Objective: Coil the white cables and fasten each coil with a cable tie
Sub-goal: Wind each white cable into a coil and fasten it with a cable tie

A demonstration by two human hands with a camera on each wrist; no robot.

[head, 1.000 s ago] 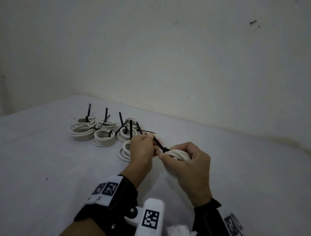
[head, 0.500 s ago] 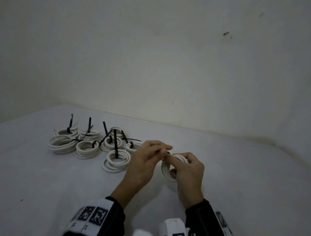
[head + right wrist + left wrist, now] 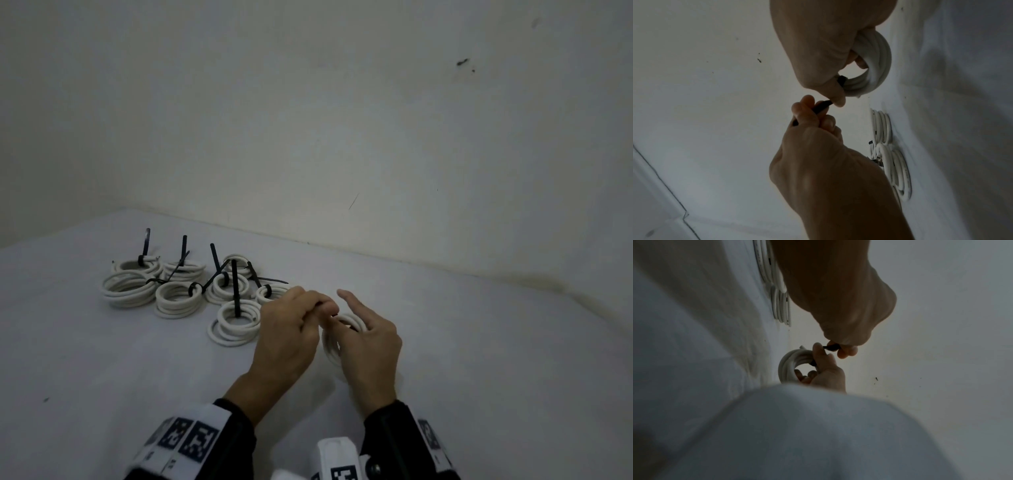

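While the right hand [image 3: 368, 346] curls round a ringed white coil [image 3: 877, 65], the left hand [image 3: 291, 332] pinches its thin black tie [image 3: 821, 105].

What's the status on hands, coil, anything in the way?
Left hand pinches tie tail. Right hand grips coil, index finger out. Tied coils lie left, apart. Nothing in the way.

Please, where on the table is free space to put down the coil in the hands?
Bare table lies right of the right hand, toward the wall, and also left of the left hand, nearer than the pile. Crowded: the tied coils at far left.
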